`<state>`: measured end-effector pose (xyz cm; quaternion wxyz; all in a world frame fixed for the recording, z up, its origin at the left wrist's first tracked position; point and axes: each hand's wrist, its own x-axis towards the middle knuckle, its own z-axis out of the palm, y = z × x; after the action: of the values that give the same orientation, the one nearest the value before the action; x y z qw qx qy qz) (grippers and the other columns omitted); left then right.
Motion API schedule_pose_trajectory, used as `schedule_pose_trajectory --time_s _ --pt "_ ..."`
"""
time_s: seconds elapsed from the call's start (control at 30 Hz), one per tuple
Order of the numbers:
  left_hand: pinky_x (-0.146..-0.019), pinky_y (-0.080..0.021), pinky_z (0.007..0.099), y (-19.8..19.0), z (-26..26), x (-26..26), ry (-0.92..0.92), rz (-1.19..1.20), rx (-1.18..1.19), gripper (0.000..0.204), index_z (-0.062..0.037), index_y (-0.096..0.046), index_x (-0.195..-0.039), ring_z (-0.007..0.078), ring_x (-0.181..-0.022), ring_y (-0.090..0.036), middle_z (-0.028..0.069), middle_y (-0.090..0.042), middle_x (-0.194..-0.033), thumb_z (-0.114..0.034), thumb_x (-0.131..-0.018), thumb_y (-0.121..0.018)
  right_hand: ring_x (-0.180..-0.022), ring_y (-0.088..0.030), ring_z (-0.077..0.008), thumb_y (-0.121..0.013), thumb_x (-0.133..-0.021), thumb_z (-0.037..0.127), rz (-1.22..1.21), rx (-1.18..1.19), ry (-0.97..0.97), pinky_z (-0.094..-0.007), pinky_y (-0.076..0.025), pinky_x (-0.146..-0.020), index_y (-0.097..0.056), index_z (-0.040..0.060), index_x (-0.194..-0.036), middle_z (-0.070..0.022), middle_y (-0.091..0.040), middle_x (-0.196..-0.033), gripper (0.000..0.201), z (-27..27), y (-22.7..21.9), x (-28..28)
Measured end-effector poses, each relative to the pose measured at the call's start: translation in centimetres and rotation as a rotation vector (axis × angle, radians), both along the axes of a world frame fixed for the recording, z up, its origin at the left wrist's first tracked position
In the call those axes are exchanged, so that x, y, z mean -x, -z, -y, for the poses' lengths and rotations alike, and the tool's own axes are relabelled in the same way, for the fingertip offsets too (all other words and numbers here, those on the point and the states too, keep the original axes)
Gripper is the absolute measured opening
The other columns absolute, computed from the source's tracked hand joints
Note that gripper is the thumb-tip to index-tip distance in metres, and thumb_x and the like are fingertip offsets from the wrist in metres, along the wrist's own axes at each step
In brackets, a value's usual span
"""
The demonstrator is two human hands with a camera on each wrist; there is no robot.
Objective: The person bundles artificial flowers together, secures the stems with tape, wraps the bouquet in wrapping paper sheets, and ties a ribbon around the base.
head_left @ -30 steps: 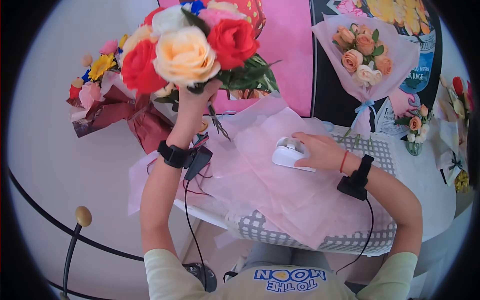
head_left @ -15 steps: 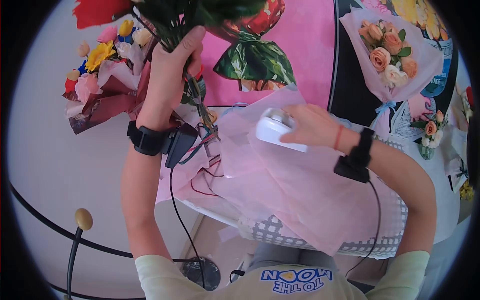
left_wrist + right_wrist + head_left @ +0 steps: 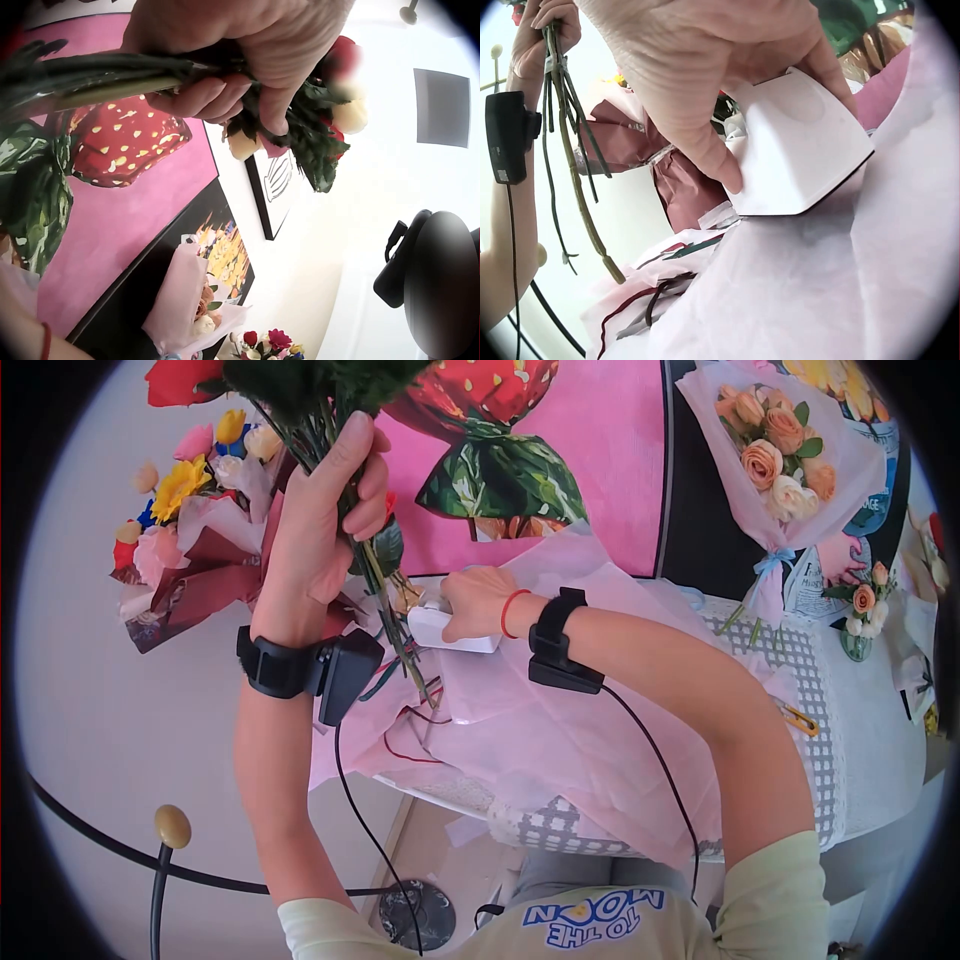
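Note:
My left hand grips a bundle of green flower stems, raised above the table's left side. A red bloom and dark leaves top the bundle at the upper edge of the head view; most blooms are cut off there. In the left wrist view, curled fingers wrap the stems and pale and red roses show beyond. My right hand holds a white tape dispenser by its sides, just right of the stems. The dispenser sits low over pink wrapping paper.
Red and dark ribbons lie at the table's left front. A burgundy-wrapped bouquet stands at the far left. Toward the back right are a pink-wrapped rose bouquet and a small glass vase. A yellow-handled tool lies on the checked cloth.
The flower bundle was lifted and tipped so its blooms left the head view's top. My right hand carried the tape dispenser leftward, close to the stems.

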<state>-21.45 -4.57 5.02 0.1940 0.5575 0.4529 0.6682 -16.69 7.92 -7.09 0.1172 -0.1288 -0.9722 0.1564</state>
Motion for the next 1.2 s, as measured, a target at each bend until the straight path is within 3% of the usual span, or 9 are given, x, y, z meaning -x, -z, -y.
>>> schedule_pose_trajectory --time_s 0.13,0.3,0.5,0.77,0.83,0.93,1.03,1.1,1.2 --pt "-0.039 -0.021 0.0181 0.3 0.2 0.4 0.02 0.019 0.025 0.029 -0.0046 -0.049 -0.083 0.0032 -0.041 -0.028 -0.0026 -0.038 -0.056 -0.034 -0.085 -0.052 -0.067 -0.061 -0.03 -0.068 -0.051 0.03 -0.052 -0.01 -0.069 -0.0382 -0.046 -0.059 -0.065 0.0069 -0.08 -0.0143 -0.061 -0.071 0.038 0.6 0.6 1.0" --pt "-0.038 -0.02 0.0175 0.3 0.2 0.1 0.1 0.098 0.067 0.029 -0.004 -0.049 -0.086 0.0026 -0.041 -0.028 -0.0033 -0.038 -0.057 -0.033 -0.087 -0.05 -0.078 -0.062 -0.0288 -0.066 -0.054 0.026 -0.031 0.052 -0.025 -0.0345 -0.048 -0.067 -0.065 0.0043 -0.084 -0.0158 -0.063 -0.08 0.036 3.3 -0.7 2.8" --pt "-0.038 -0.02 0.0162 1.0 0.2 -0.7 0.143 0.072 0.076 0.029 -0.0055 -0.048 -0.094 0.0015 -0.041 -0.027 -0.0035 -0.036 -0.061 -0.034 -0.089 -0.044 -0.072 -0.061 -0.031 -0.065 -0.06 0.025 -0.267 -0.066 -0.014 -0.0385 -0.049 -0.066 -0.064 0.0039 -0.076 -0.0159 -0.061 -0.073 0.027 4.8 2.6 4.5" --pt "-0.037 -0.019 0.0161 1.8 -0.7 -2.3 0.101 0.104 0.073 0.036 -0.0011 -0.044 -0.097 0.0011 -0.041 -0.023 -0.0042 -0.033 -0.059 -0.036 -0.091 -0.038 -0.079 -0.061 -0.0276 -0.059 -0.064 0.018 -0.193 -0.008 -0.079 -0.0347 -0.048 -0.067 -0.065 0.007 -0.085 -0.0134 -0.063 -0.08 0.025 4.2 3.8 4.1" --pt "-0.038 -0.019 0.0169 1.6 -0.7 -2.1 0.139 0.106 0.075 0.035 -0.0022 -0.046 -0.095 0.0017 -0.041 -0.024 -0.0037 -0.034 -0.059 -0.036 -0.09 -0.041 -0.077 -0.061 -0.03 -0.056 -0.068 0.019 -0.187 -0.004 -0.08 -0.0386 -0.048 -0.066 -0.063 0.0055 -0.082 -0.0149 -0.062 -0.08 0.021 2.6 2.5 3.8" --pt "-0.04 -0.02 0.018 1.4 -0.7 -2.2 0.194 0.167 0.05 0.033 -0.003 -0.048 -0.091 0.0026 -0.042 -0.026 -0.0034 -0.036 -0.059 -0.036 -0.089 -0.045 -0.079 -0.059 -0.0321 -0.051 -0.071 0.009 -0.293 0.059 -0.15 -0.0363 -0.047 -0.067 -0.062 0.0013 -0.087 -0.0168 -0.062 -0.083 0.021 -0.7 -2.2 -1.7" --pt "-0.04 -0.02 0.0181 1.3 -1.1 -2.0 0.297 0.238 0.002 0.032 -0.0025 -0.049 -0.088 0.0036 -0.043 -0.026 -0.0031 -0.035 -0.059 -0.035 -0.088 -0.047 -0.084 -0.059 -0.0158 -0.053 -0.075 0.015 -0.398 0.586 -0.295 -0.0279 -0.046 -0.074 -0.06 -0.0023 -0.093 -0.0112 -0.062 -0.083 0.025 -3.3 -5.0 -6.5" --pt "-0.041 -0.021 0.0179 1.8 -1.8 -2.6 0.435 0.347 -0.078 0.031 -0.0025 -0.049 -0.087 0.0037 -0.044 -0.027 -0.0029 -0.035 -0.059 -0.034 -0.088 -0.048 -0.079 -0.058 -0.0125 -0.054 -0.08 0.018 -0.373 0.805 -0.289 -0.0257 -0.046 -0.07 -0.056 -0.0026 -0.099 -0.0076 -0.061 -0.082 0.028 -2.8 -6.3 -9.9" --pt "-0.046 -0.027 0.0181 3.3 -3.6 -4.2 0.443 0.392 -0.134 0.031 -0.0029 -0.049 -0.087 0.0059 -0.049 -0.033 -0.0021 -0.037 -0.061 -0.034 -0.086 -0.052 -0.072 -0.058 -0.0118 -0.052 -0.084 0.018 -0.387 0.598 -0.351 -0.0227 -0.045 -0.064 -0.053 -0.0021 -0.1 -0.0062 -0.06 -0.08 0.026 -0.7 -6.8 -14.4"
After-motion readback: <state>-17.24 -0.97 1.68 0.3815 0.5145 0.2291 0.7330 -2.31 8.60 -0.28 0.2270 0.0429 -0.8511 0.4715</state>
